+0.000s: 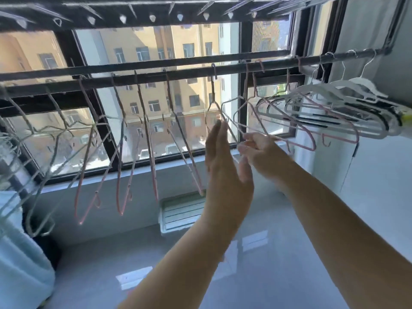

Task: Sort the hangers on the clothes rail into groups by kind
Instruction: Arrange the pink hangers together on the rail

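Reaching up with both arms, you pinch the bottom of a thin wire hanger (213, 92) on the rail (156, 75) in your right hand (260, 150), while your left hand (223, 166) stands straight-fingered just beside it.

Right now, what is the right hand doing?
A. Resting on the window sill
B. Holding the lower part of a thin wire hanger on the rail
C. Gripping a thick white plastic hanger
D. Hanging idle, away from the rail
B: the right hand has its fingers curled on the lower part of a thin wire hanger hooked on the rail, while the left hand is held open beside it.
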